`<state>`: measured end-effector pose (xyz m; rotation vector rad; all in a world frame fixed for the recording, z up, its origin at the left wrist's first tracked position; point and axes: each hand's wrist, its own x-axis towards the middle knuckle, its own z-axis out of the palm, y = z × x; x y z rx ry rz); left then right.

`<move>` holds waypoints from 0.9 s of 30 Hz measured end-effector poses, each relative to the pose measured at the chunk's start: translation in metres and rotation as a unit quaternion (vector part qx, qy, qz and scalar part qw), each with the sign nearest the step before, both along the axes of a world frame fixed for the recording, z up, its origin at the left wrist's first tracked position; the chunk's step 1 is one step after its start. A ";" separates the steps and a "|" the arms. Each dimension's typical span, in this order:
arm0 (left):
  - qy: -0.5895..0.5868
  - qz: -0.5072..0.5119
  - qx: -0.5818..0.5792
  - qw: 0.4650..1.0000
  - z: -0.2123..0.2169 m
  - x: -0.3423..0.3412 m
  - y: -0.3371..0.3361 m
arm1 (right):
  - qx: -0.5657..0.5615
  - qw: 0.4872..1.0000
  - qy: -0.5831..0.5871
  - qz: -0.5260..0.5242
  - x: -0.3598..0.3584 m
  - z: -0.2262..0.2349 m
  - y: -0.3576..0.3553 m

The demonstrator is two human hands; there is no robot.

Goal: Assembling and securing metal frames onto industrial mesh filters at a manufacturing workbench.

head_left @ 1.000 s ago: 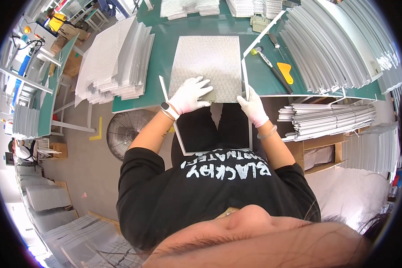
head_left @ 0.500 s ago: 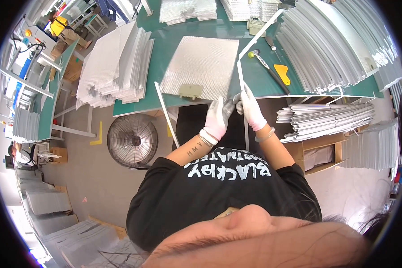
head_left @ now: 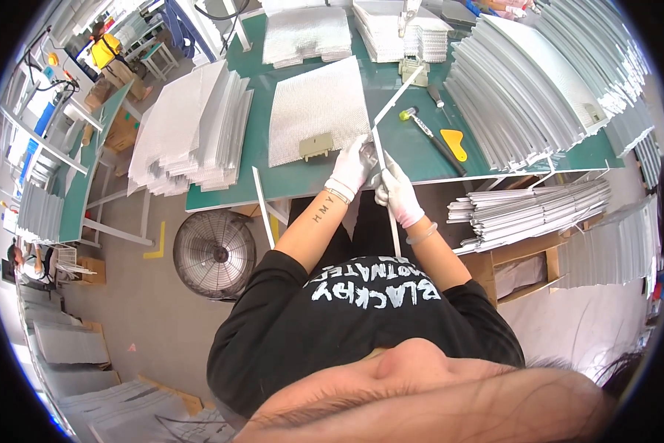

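Both my hands wear white gloves. My right hand is closed round a thin white frame strip, which runs down toward my body and bends at a corner before slanting away over the table. At that strip, close to the corner, the greyish fingertips of my left hand are closed; I cannot tell whether they also pinch the panel. A silvery mesh panel lies on the table, its near right corner hidden by my left hand. On its near edge sits an olive plastic block.
The green table bears panel stacks at left, back and right. A hammer, yellow scraper and screwdriver lie right. Another strip stands left of my arm, near a floor fan.
The mesh panel has turned counter-clockwise and shifted left. My left hand has moved up and left; my right hand now sits lower along the strip. The frame corner has shifted left.
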<state>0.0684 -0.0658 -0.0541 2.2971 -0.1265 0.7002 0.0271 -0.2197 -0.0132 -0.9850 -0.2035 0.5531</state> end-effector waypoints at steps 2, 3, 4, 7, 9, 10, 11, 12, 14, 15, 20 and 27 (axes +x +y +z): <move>0.007 -0.007 -0.045 0.999 0.008 -0.003 -0.002 | -0.091 0.995 -0.043 -0.015 -0.003 -0.002 0.003; 0.019 -0.016 -0.091 0.996 0.012 -0.003 -0.003 | -0.114 0.992 -0.046 -0.023 -0.005 -0.003 0.003; 0.018 -0.017 -0.091 0.996 0.015 -0.002 -0.004 | -0.115 0.992 -0.047 -0.025 -0.007 -0.003 0.003; 0.060 -0.045 -0.139 0.987 0.013 0.003 -0.002 | -0.129 0.990 -0.057 -0.014 -0.006 -0.003 0.003; 0.015 -0.126 -0.391 0.912 -0.006 0.009 0.009 | -0.151 0.986 -0.070 0.008 0.005 0.006 0.007; 0.016 -0.126 -0.393 0.911 -0.008 0.009 0.008 | -0.173 0.982 -0.075 0.019 0.014 0.008 0.006; 0.008 -0.117 -0.381 0.917 -0.004 0.008 0.005 | -0.166 0.981 -0.094 0.038 0.026 0.008 0.003; -0.001 -0.108 -0.368 0.923 -0.001 0.007 0.003 | -0.167 0.981 -0.093 0.036 0.037 0.008 0.005; 0.062 -0.121 -0.378 0.916 0.018 -0.001 -0.005 | -0.214 0.966 -0.142 0.034 0.059 0.016 0.011; 0.123 -0.132 -0.385 0.905 0.025 -0.004 -0.009 | -0.275 0.948 -0.157 0.039 0.070 0.027 0.010; 0.089 -0.284 -0.753 0.587 0.003 -0.016 -0.009 | -0.366 0.901 -0.231 0.030 0.124 0.023 0.054; -0.073 0.158 -0.116 0.978 0.051 -0.116 0.107 | -0.116 0.987 0.029 0.112 0.134 0.004 0.023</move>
